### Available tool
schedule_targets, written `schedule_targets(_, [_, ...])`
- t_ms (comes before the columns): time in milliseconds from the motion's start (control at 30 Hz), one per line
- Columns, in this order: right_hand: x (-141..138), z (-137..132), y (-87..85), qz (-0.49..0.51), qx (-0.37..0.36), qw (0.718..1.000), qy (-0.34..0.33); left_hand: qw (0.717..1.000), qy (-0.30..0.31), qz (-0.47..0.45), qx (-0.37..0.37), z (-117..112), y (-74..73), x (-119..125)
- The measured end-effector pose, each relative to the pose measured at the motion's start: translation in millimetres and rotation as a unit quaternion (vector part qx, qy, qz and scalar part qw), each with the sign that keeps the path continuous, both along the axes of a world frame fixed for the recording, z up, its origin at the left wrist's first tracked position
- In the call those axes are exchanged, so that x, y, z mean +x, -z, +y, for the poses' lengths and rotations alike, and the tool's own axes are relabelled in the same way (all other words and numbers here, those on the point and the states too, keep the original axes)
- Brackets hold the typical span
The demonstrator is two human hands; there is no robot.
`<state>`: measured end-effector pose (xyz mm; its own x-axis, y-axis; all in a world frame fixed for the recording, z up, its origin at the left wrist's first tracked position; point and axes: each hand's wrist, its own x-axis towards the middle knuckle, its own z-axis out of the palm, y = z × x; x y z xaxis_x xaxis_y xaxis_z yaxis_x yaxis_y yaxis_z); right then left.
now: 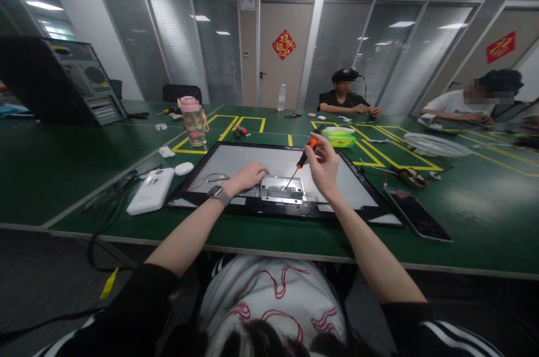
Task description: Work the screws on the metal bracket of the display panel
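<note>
A flat monitor panel [357,188] lies back-side up on the green table in front of me, with a silver metal bracket [281,188] near its lower middle. My right hand [325,165] is closed on an orange-and-black screwdriver [304,158], whose tip rests on the bracket. My left hand [246,175], with a watch on the wrist, lies on the panel just left of the bracket, fingers curled and pressing down.
A white power bank [150,191] and white mouse [183,168] lie left of the panel, a phone [416,214] to its right. A pink bottle [193,120], green box [339,137], fan grille [435,145] and computer case [63,81] stand farther back. Two people sit across the table.
</note>
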<state>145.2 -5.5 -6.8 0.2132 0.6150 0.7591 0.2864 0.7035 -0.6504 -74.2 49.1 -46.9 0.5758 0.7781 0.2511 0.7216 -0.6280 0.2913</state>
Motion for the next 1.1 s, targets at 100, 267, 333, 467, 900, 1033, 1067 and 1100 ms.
schedule_targets(100, [-6,2,3.3,0.045,-0.036,0.996,-0.061,1.0,0.0,-0.002,-0.003,-1,-1.0,0])
schedule_targets(267, [-15,-1,7.6,0.053,-0.081,0.986,-0.132,1.0,0.0,0.004,-0.001,-3,-2.0,0])
schedule_targets(333, [-17,-3,7.4,0.052,-0.084,0.985,-0.138,1.0,0.005,0.004,0.0,-3,-1.8,0])
schedule_targets(467, [-19,-4,7.4,0.049,-0.087,0.985,-0.141,1.0,-0.003,0.008,0.0,-3,-2.0,1])
schedule_targets(900, [-22,-7,10.4,-0.006,-0.076,0.981,-0.18,1.0,0.0,0.007,-0.004,-4,-2.8,1])
schedule_targets(1033, [-20,-11,3.2,-0.04,-0.075,0.964,-0.252,1.0,0.0,0.008,0.002,-3,-2.3,1])
schedule_targets(1067, [-19,-11,1.5,-0.045,-0.073,0.962,-0.26,1.0,0.0,0.007,0.002,-3,-2.3,1])
schedule_targets(1100, [-19,-11,0.2,-0.049,-0.071,0.961,-0.263,1.0,0.001,0.007,0.003,-2,-2.3,1])
